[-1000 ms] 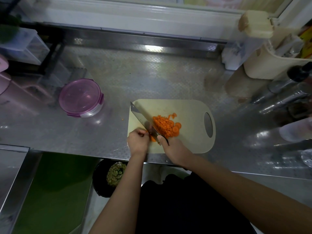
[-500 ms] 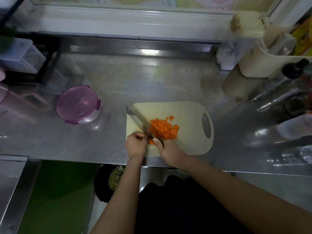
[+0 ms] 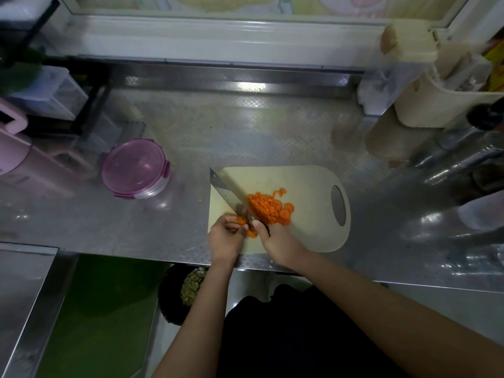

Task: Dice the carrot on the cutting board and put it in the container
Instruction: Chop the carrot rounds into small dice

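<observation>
While your right grip (image 3: 278,241) is clamped round the handle of the knife (image 3: 229,189), the blade lies slanted across the near-left part of the cutting board (image 3: 308,184), its tip reaching the board's far-left corner. Your left grip (image 3: 226,238) sits at the board's near-left edge, fingers curled down on a small carrot piece (image 3: 241,221) just left of the blade. Right of the blade, about mid-board, the diced carrot (image 3: 263,207) is heaped in a pile touching the blade's side, with a few round slices (image 3: 286,211) at its right edge. The container (image 3: 135,167), its purple lid on, stands on the desk (image 3: 245,126) well left of the board and slightly farther back.
</observation>
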